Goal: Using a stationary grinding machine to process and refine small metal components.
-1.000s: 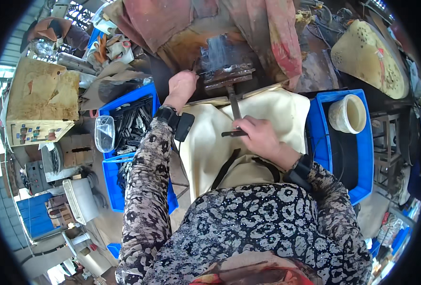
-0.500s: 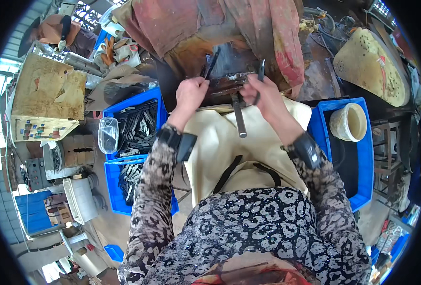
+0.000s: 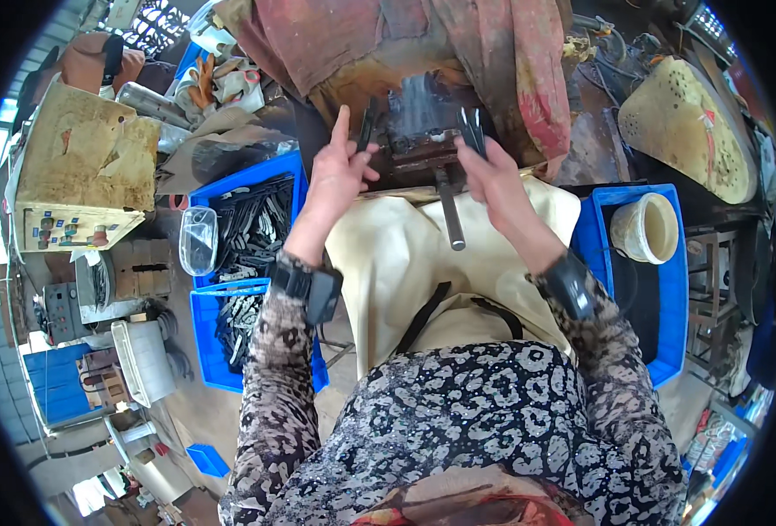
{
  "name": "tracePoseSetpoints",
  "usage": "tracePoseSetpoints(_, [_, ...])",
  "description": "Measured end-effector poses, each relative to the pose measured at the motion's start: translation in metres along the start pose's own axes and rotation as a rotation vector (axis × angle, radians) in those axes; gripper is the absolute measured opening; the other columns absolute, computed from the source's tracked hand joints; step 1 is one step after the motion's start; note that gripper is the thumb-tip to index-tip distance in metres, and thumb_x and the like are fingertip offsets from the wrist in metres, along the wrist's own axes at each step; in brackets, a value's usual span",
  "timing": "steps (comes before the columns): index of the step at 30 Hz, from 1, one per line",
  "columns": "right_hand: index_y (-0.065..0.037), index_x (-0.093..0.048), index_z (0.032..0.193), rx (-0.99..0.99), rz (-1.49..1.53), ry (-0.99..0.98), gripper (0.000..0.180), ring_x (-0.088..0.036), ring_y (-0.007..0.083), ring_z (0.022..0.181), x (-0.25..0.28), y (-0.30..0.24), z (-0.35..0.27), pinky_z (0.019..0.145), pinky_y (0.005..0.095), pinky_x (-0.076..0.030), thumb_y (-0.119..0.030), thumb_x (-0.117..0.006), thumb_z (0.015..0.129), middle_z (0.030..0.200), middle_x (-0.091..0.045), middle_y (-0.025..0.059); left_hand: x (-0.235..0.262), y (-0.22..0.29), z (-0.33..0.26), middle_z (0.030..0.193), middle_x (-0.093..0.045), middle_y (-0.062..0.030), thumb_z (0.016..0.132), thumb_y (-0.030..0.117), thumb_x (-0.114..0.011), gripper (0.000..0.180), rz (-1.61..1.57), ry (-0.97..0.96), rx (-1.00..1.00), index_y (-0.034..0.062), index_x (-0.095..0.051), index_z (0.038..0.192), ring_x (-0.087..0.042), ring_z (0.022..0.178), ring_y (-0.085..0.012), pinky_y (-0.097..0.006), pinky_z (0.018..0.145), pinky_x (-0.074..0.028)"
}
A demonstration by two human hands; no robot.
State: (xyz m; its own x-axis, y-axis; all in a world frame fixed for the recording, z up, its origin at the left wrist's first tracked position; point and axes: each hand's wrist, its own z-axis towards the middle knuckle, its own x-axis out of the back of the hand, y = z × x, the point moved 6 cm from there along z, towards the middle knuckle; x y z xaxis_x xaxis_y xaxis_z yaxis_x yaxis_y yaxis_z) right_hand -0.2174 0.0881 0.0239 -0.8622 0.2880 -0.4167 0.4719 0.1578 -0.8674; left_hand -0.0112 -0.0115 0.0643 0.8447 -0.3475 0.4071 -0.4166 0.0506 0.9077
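In front of me is a machine opening (image 3: 418, 105) with a wet-looking, greyish block, framed by a stained red cloth hood. My left hand (image 3: 337, 180) is left of it, forefinger stretched out, the thumb and other fingers closed on a narrow dark metal strip (image 3: 367, 127). To the right of the opening, my right hand (image 3: 500, 184) pinches dark flat strips (image 3: 472, 131) with bright edges, held upright. Between the hands a round metal bar (image 3: 451, 215) juts toward me from a rusty ledge (image 3: 425, 158). Exactly how the left fingers grip is hard to see.
Blue bins (image 3: 298, 188) on the left hold several dark strips, with a clear plastic tub (image 3: 198, 241) at their edge. A blue bin (image 3: 681, 302) on the right carries a white bucket (image 3: 644, 228). A yellowed control box (image 3: 85, 158) stands far left. A cream apron (image 3: 388, 272) covers my lap.
Both hands have drawn back from the middle of the ledge. My left hand has moved left with its strip and its forefinger now points out. The right hand's strips now show fanned bright edges.
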Motion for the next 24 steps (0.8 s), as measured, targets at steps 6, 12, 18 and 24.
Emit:
tracePoseSetpoints(6, [-0.007,-0.062,0.114,0.233,-0.68,-0.235,0.036,-0.056,0.0138,0.065,-0.006,0.023,-0.07,0.059,0.0277,-0.045,-0.022,-0.072,0.083,0.077,-0.06,-0.0003,-0.018,-0.061,0.073,0.094,-0.069,-0.0145,0.086,0.0,-0.055,0.035,0.549,-0.013,-0.323,0.0089,-0.063,0.118,-0.067,0.075,-0.0257,-0.034,0.066,-0.053])
tracePoseSetpoints(12, [-0.016,-0.065,0.11,0.495,-1.041,-0.312,0.033,-0.063,0.0267,0.069,-0.012,0.024,-0.082,0.06,0.0354,-0.049,-0.028,-0.072,0.08,0.079,-0.064,0.0077,-0.061,-0.069,0.098,0.101,-0.065,-0.0203,0.079,-0.003,-0.053,0.038,0.776,-0.178,-0.441,0.0077,-0.065,0.114,-0.063,0.092,-0.0377,-0.041,0.08,-0.051])
tracePoseSetpoints(18, [-0.016,-0.062,0.109,0.596,-1.218,-0.28,0.032,-0.063,0.0298,0.07,-0.019,0.021,-0.086,0.059,0.0387,-0.05,-0.021,-0.07,0.079,0.079,-0.062,0.0084,-0.066,-0.078,0.1,0.105,-0.066,-0.0177,0.078,-0.002,-0.051,0.045,0.667,-0.283,-0.547,0.0158,-0.065,0.117,-0.061,0.101,-0.0354,-0.04,0.089,-0.048])
tracePoseSetpoints(24, [-0.011,-0.059,0.11,0.723,-1.307,-0.318,0.039,-0.062,0.0273,0.068,-0.034,0.024,-0.09,0.058,0.0381,-0.049,-0.012,-0.069,0.072,0.078,-0.059,0.0076,-0.053,-0.085,0.1,0.104,-0.066,-0.0183,0.078,-0.001,-0.051,0.046,0.699,-0.326,-0.515,0.0169,-0.065,0.118,-0.062,0.1,-0.0356,-0.041,0.088,-0.049])
